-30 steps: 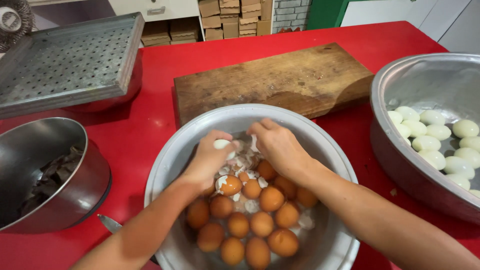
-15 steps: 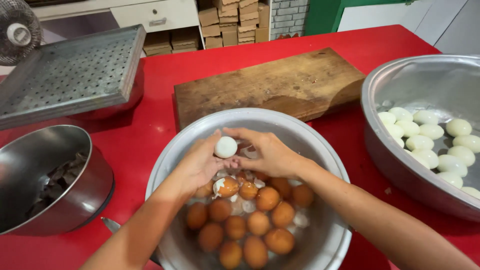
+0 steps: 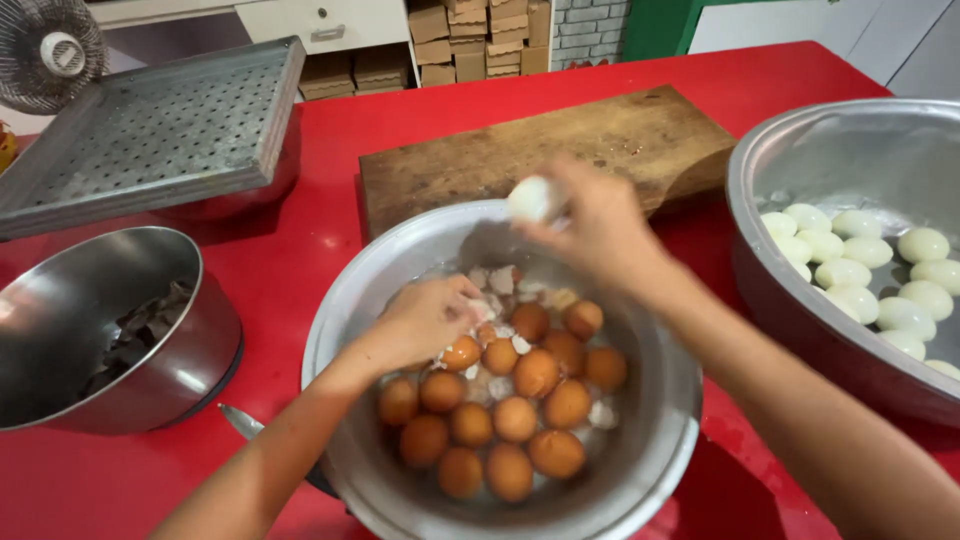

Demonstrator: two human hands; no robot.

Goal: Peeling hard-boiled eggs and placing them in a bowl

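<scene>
A peeled white egg (image 3: 531, 197) is being held in the grip of the right hand (image 3: 600, 232) above the far rim of the middle metal basin (image 3: 660, 440); a brown egg (image 3: 461, 353) is being touched by the left hand (image 3: 425, 320) among shell fragments (image 3: 497, 280); peeled eggs (image 3: 868, 270) are being kept in the right basin (image 3: 790, 160) on the red worktop (image 3: 320, 230).

right bowl (image 3: 760, 250) — cut by frame edge | peeled egg (image 3: 530, 197) — motion-blurred | small bowl's (image 3: 190, 370) contents unclear

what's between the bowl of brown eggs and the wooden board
Head view: only a narrow strip of bare red table separates the bowl of brown eggs from the wooden board.
</scene>
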